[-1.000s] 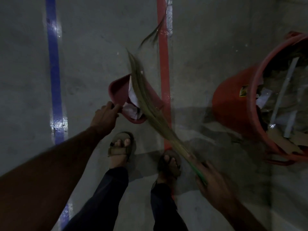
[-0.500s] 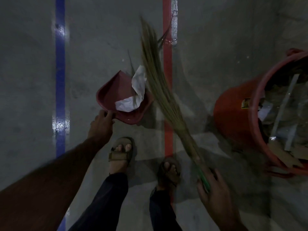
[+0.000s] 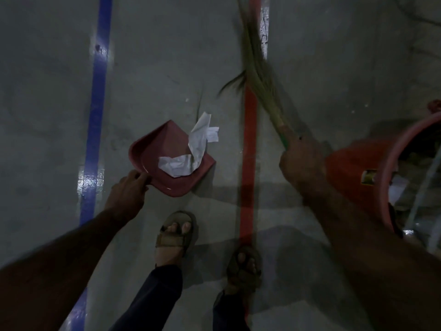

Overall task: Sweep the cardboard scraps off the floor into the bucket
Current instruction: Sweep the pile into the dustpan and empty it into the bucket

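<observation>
Floor (image 3: 167, 56): grey concrete, glossy in patches.
Blue line (image 3: 96, 111): painted stripe running up the left side.
Red line (image 3: 249, 151): painted stripe right of centre.
Sandals (image 3: 175, 231): tan, strapped, one on each foot.
Trousers (image 3: 157, 299): dark.

Bare forearms (image 3: 71, 266), dark navy trousers (image 3: 155, 299), tan strap sandals (image 3: 175, 232) (toes showing).

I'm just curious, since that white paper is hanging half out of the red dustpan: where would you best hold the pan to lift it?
By its near-left rim, from the person's side, where the left hand already holds the dustpan. The paper overhangs the far-right open lip, so keep that edge tipped up.
</observation>
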Tool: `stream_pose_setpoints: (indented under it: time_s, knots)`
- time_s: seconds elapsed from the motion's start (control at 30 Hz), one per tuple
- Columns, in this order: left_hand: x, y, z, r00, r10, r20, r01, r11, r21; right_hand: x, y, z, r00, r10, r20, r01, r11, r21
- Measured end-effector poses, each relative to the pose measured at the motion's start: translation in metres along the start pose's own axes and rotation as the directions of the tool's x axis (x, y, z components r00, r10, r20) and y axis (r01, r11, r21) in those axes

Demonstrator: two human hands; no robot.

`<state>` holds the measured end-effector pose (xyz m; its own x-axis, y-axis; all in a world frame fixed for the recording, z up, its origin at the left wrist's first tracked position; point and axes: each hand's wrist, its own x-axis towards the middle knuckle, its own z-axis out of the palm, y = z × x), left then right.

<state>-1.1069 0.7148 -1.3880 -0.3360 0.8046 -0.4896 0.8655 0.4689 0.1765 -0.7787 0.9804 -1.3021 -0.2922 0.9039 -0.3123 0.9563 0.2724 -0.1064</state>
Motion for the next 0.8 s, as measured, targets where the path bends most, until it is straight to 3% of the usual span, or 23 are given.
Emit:
stream_pose_setpoints:
  time_s: [0.13, 0.37, 0.43, 0.5, 0.53, 0.67, 0.8]
  knots:
    - [0.026, 0.002, -0.013, 0.999, 0.039, 0.011, -0.039, 0.999, 0.034, 0.027, 0.004, -0.002, 0.959, -0.014, 0.283, 0.038, 0.996, -0.080]
    - [0.063, 0.021, -0.020, 0.993, 0.106, 0.049, -0.107, 0.994, 0.001, -0.082, 0.034, 0.020, 0.890, -0.214, 0.403, 0.230, 0.973, 0.008]
    - [0.064, 0.033, -0.019, 0.992, 0.110, 0.053, -0.110, 0.994, -0.008, -0.123, 0.038, 0.028, 0.868, -0.181, 0.462, 0.148, 0.983, 0.107]
    - [0.060, 0.042, -0.017, 0.993, 0.109, 0.041, -0.108, 0.994, -0.036, -0.162, 0.032, 0.033, 0.904, -0.138, 0.404, 0.043, 0.971, 0.235]
    - [0.055, 0.046, -0.016, 0.993, 0.114, 0.030, -0.112, 0.992, -0.057, -0.179, 0.029, 0.035, 0.918, -0.159, 0.363, 0.064, 0.964, 0.259]
    - [0.032, 0.059, -0.017, 0.985, 0.173, -0.007, -0.173, 0.979, -0.106, -0.221, 0.030, 0.036, 0.884, -0.154, 0.441, 0.082, 0.981, 0.178]
    - [0.000, 0.079, -0.036, 0.987, 0.152, -0.051, -0.158, 0.974, -0.163, -0.248, 0.026, 0.003, 0.917, -0.136, 0.375, 0.047, 0.970, 0.237]
